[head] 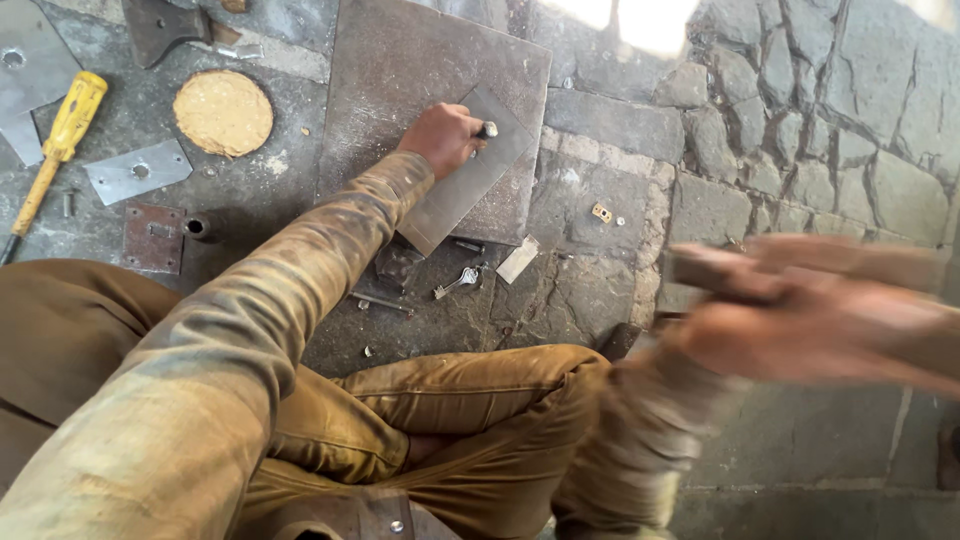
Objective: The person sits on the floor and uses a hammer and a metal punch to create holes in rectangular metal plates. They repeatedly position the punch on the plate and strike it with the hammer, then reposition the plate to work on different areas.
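While the left hand (442, 137) is closed around a short punch (487, 130), it holds the tool upright with its tip on a thin metal strip (468, 172). The strip lies slantwise across a thick square steel plate (400, 70) that rests on the stone floor (600, 200), and its lower end hangs past the plate's near edge. The right hand (790, 330) is raised well apart to the right, blurred by motion; it is wrapped around a wooden handle (860, 262), seemingly a hammer's, though the head is too smeared to make out.

Just below the plate's near edge lie a small white tag (518, 259), a bent metal fitting (458, 282) and a bolt (380, 301). To the left of the plate sit a round tan disc (222, 112), a grey plate with a hole (137, 171), a rusty square plate (153, 238) and a short dark pipe (205, 226). At the floor's far left edge lies a yellow-handled screwdriver (62, 130). The person sits cross-legged in brown trousers (450, 400).
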